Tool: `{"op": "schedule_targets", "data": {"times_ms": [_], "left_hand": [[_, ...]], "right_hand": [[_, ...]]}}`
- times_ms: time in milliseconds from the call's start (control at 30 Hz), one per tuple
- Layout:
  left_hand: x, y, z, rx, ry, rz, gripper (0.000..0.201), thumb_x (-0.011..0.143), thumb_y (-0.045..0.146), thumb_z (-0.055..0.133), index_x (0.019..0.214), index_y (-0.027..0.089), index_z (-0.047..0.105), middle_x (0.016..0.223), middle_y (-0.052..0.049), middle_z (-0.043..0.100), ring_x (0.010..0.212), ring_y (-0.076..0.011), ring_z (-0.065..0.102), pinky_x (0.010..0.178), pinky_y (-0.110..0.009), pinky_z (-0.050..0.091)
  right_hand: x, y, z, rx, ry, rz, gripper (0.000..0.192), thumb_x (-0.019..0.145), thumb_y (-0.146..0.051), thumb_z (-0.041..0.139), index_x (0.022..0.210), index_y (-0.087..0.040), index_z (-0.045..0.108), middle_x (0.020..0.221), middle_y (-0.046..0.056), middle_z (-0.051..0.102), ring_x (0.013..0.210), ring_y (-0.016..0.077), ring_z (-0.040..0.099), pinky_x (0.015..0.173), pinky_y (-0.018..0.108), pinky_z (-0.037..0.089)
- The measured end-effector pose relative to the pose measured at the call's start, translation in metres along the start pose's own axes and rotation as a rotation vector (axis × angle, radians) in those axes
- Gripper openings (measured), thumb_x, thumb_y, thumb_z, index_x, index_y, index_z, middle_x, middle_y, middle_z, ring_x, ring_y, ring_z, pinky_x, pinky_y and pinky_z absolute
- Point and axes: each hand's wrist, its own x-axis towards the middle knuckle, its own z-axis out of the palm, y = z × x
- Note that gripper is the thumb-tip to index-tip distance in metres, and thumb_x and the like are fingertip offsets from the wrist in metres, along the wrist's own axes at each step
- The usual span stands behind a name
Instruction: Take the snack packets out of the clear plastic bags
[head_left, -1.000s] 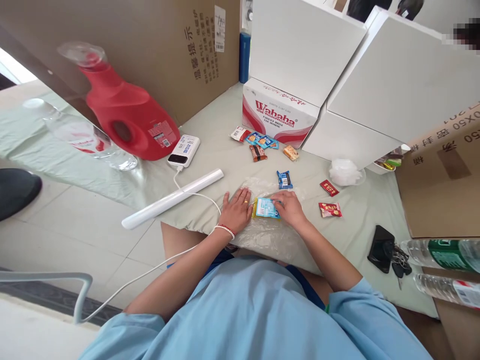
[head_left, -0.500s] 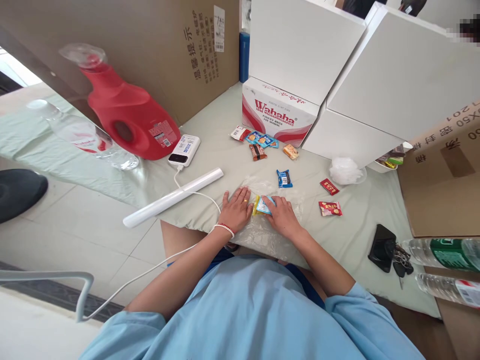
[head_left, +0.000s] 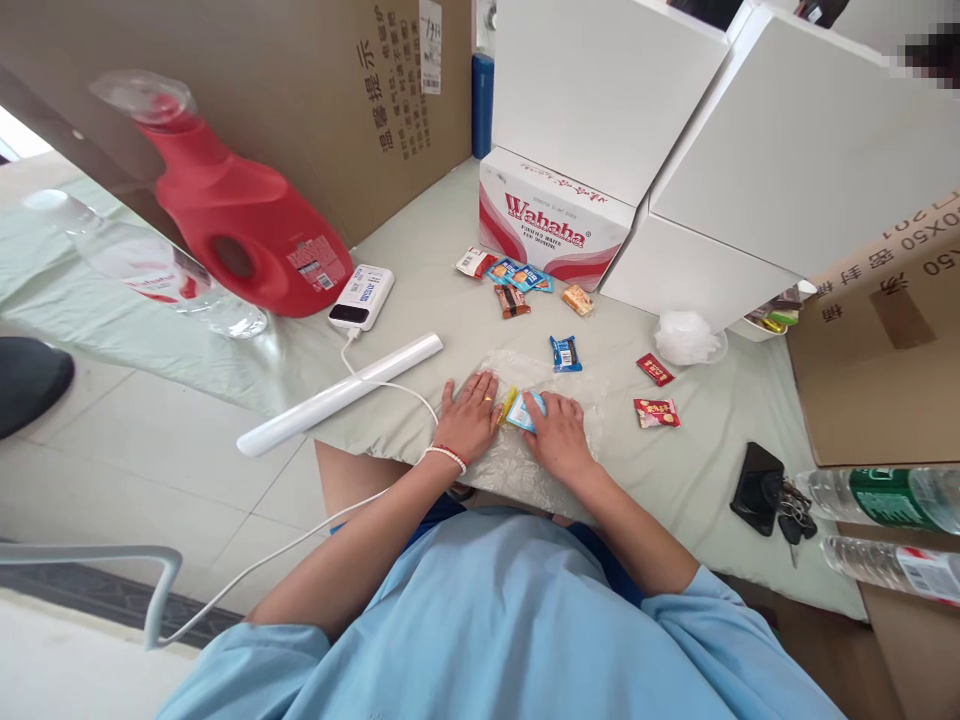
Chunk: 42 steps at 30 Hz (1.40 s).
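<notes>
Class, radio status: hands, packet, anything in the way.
Left hand flat, close beside packet. Right hand on packet, partly covering it. Blue-wrapped snack just beyond, clear of both hands.

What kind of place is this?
Probably a room at home or a small office, I can't tell which: there's a cloth-covered table, wrapped snacks and a water carton.

On the pale green cloth [head_left: 705,450] lie clear plastic [head_left: 514,475], snack packets [head_left: 656,412], a power bank [head_left: 363,296] and keys [head_left: 796,522].
</notes>
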Motion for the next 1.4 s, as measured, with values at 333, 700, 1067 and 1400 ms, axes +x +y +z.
{"op": "schedule_targets", "data": {"times_ms": [333, 700, 1067, 1400], "left_hand": [[0.003, -0.011, -0.003, -0.098, -0.035, -0.039, 0.058, 0.106, 0.039, 0.024, 0.157, 0.019, 0.042, 0.165, -0.012, 0.041, 0.154, -0.026, 0.036, 0.127, -0.06, 0.017], [0.009, -0.028, -0.001, -0.227, -0.033, -0.074, 0.057, 0.105, 0.039, 0.025, 0.154, 0.016, 0.044, 0.163, -0.014, 0.044, 0.152, -0.0256, 0.04, 0.126, -0.057, 0.026], [-0.021, -0.049, -0.064, -0.327, -0.081, 0.242, 0.049, 0.1, 0.04, 0.038, 0.141, 0.024, 0.06, 0.152, -0.005, 0.058, 0.15, -0.0221, 0.043, 0.128, -0.046, 0.03], [-0.069, -0.07, -0.056, -0.33, -0.293, 0.334, 0.03, 0.098, 0.039, 0.05, 0.117, 0.025, 0.068, 0.15, -0.01, 0.06, 0.141, -0.0254, 0.053, 0.128, -0.052, 0.025]], "right_hand": [[0.006, 0.012, -0.004, -0.026, -0.125, -0.142, 0.065, 0.1, -0.031, 0.056, 0.161, -0.026, 0.036, 0.15, 0.019, 0.051, 0.141, 0.0348, 0.041, 0.12, 0.066, 0.023], [0.008, 0.002, 0.006, -0.033, -0.081, -0.129, 0.067, 0.098, -0.031, 0.059, 0.161, -0.025, 0.036, 0.154, 0.02, 0.048, 0.143, 0.0344, 0.041, 0.122, 0.067, 0.02], [0.002, 0.016, -0.03, 0.115, -0.163, -0.17, 0.091, 0.094, -0.054, 0.066, 0.167, -0.026, 0.019, 0.171, 0.018, 0.024, 0.158, 0.0362, 0.021, 0.123, 0.072, 0.013], [-0.127, 0.042, -0.003, 0.361, -0.076, -0.238, 0.065, 0.094, -0.049, 0.068, 0.151, -0.025, 0.05, 0.156, 0.017, 0.049, 0.147, 0.0323, 0.043, 0.122, 0.058, 0.037]]}}
